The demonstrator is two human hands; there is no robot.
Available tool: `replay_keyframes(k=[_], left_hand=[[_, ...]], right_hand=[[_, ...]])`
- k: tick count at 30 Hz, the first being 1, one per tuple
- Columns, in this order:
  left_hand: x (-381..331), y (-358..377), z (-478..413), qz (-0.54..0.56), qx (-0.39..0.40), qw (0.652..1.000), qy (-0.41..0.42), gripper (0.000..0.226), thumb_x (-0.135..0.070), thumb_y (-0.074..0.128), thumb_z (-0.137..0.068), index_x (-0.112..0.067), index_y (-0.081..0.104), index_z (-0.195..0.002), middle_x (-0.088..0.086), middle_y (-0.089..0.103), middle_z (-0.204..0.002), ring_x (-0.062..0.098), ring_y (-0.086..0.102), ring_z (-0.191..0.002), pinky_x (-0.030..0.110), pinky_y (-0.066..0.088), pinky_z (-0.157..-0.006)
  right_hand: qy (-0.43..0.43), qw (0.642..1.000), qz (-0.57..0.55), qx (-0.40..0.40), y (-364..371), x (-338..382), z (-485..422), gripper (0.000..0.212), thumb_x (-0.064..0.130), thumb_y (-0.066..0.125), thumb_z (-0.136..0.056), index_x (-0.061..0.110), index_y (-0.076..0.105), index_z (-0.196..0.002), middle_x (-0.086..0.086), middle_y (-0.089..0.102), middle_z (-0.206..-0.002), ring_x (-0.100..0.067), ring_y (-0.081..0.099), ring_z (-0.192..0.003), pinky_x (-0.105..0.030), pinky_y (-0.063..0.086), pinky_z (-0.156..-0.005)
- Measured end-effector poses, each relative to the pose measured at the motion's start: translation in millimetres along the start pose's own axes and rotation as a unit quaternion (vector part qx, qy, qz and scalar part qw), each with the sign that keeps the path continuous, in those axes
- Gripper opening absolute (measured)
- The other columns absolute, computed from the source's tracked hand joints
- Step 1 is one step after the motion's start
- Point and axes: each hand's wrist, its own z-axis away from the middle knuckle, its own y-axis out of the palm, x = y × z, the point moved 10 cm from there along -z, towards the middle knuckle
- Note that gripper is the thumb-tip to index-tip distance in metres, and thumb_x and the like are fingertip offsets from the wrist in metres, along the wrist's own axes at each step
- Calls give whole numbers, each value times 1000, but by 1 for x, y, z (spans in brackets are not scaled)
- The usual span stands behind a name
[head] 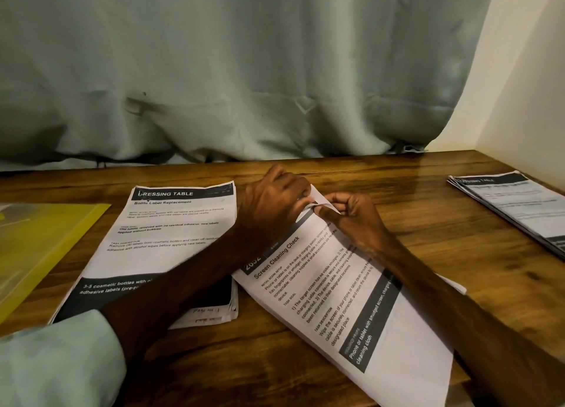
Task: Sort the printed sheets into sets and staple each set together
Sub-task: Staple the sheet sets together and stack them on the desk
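Note:
A set of printed sheets headed "Screen Cleaning Check" (351, 302) lies slanted on the wooden table (428, 223) in front of me. My left hand (272, 198) and my right hand (351, 217) both pinch its far top corner, which is folded up between the fingers. To the left lies a stack of sheets headed "Dressing Table" (171, 235), partly under my left forearm. A third stack of printed sheets (516, 204) rests at the table's right edge. No stapler is visible.
A yellow plastic folder (39, 241) lies at the far left of the table. A grey-green curtain (244, 70) hangs behind the table's back edge. A pale wall (526, 85) borders the right side.

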Motion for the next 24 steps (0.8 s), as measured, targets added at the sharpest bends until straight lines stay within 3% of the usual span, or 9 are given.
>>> replay_keyframes(k=[7, 14, 17, 21, 24], left_hand=[[12, 3, -2, 91, 7, 993, -72, 16, -28, 78, -89, -19, 69, -99, -7, 69, -90, 11, 54, -94, 25, 42, -67], [11, 5, -1, 116, 26, 990, -77, 20, -19, 81, -87, -11, 77, -104, 6, 71, -94, 15, 60, -85, 20, 40, -66], [11, 5, -1, 126, 29, 988, -88, 19, -16, 81, -86, -11, 78, -103, 8, 68, -95, 10, 55, -81, 10, 34, -66], [3, 1, 1, 103, 14, 994, -33, 7, -15, 79, -88, -12, 79, -94, 2, 75, -87, 18, 61, -84, 24, 43, -65], [0, -1, 2, 71, -6, 997, -4, 5, -16, 75, -91, -12, 78, -94, 3, 77, -89, 23, 65, -84, 34, 51, -64]], right_hand=[[0, 1000, -1, 5, 0, -2, -1, 12, 7, 68, -96, 9, 76, -104, -6, 80, -92, -22, 75, -79, -32, 60, -69], [5, 1000, 7, 1, 0, -5, -1, 13, 9, 68, -96, 13, 76, -106, -4, 80, -92, -32, 76, -84, -44, 61, -75], [4, 1000, 10, -2, -1, -4, -1, 13, 9, 68, -96, 12, 76, -106, -4, 80, -92, -29, 76, -83, -43, 61, -74], [6, 1000, 3, 0, 0, -4, 0, 13, 10, 67, -97, 9, 76, -106, -4, 80, -93, -21, 76, -80, -31, 61, -70], [12, 1000, 9, -1, -2, -7, -2, 12, 10, 68, -96, 9, 76, -105, -4, 80, -93, -23, 76, -80, -32, 61, -70]])
